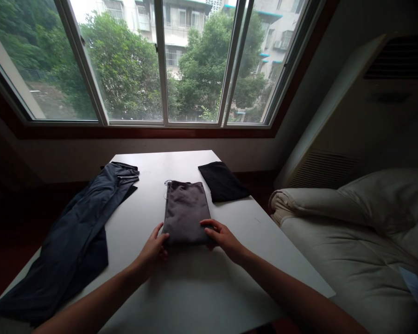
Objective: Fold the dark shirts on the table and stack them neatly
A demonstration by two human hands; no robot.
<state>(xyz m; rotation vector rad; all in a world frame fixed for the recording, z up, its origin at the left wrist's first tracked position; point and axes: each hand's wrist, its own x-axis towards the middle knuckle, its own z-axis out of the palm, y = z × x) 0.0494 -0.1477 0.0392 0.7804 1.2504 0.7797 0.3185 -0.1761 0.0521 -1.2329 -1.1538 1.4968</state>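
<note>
Head view: folded grey cloth (187, 211) mid-table (243, 232). Left hand (153, 248) clamped on its near left corner, thumb on top; right hand (226, 239) clamped on its near right corner. Folded black cloth (224, 182) lies farther right; dark trousers (70, 236) stretch along the left side.

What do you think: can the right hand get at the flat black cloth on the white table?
Probably yes: between the right hand and the flat black cloth, only bare white tabletop shows. The hand would likely first have to leave the folded dark-grey fabric it touches.
</note>
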